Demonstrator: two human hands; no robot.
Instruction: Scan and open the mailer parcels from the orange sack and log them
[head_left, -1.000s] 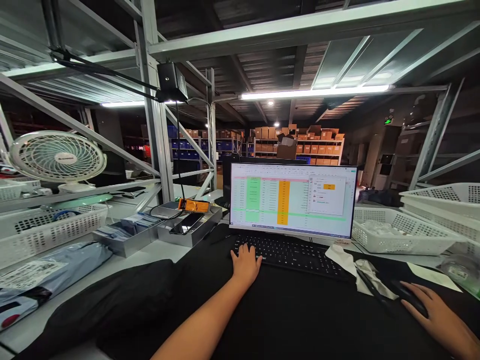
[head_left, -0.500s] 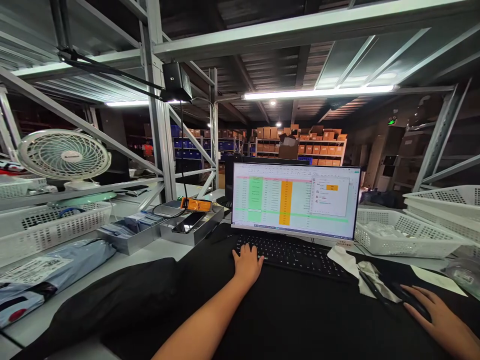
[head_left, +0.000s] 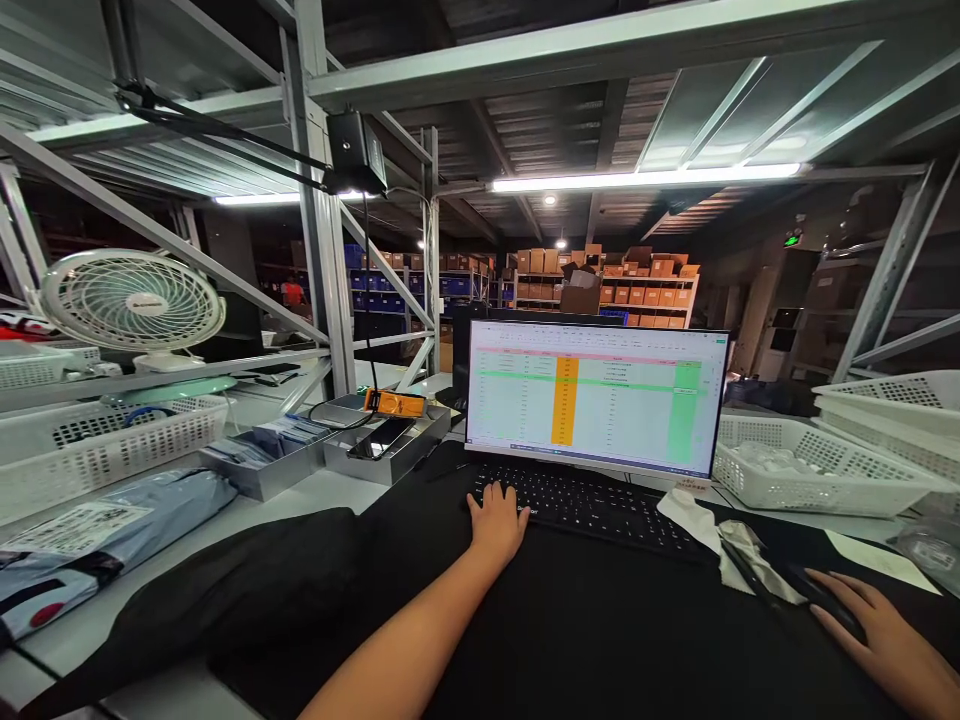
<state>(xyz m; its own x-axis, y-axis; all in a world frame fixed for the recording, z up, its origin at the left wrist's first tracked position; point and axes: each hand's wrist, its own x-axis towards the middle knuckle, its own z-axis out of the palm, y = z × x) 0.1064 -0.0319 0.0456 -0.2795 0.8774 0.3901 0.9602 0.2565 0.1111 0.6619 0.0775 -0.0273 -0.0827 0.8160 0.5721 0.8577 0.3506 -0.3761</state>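
Note:
My left hand (head_left: 497, 520) rests with fingers spread on the left end of a black keyboard (head_left: 592, 508). Behind the keyboard stands a monitor (head_left: 645, 400) showing a spreadsheet with an orange column and a green column at the right. On the far right, my right hand (head_left: 874, 620) is curved over a black computer mouse (head_left: 836, 604), thumb along its near side. Left of the mouse lie crumpled white tissue (head_left: 686, 518) and a dark, slim object on it that I cannot make out. A black mat (head_left: 585, 640) lies under all of these.
White perforated baskets (head_left: 810, 480) stand at right, and another basket (head_left: 150, 450) at left below a fan (head_left: 142, 305). Grey trays hold packets (head_left: 277, 440) and a phone (head_left: 382, 438). A plastic mailer (head_left: 112, 540) and black cloth (head_left: 247, 580) lie left. A metal post (head_left: 322, 250) rises behind.
The spreadsheet has shifted sideways: the green column now shows at the right, and the pop-up panel is gone. Both hands stay in place; the view has tilted slightly.

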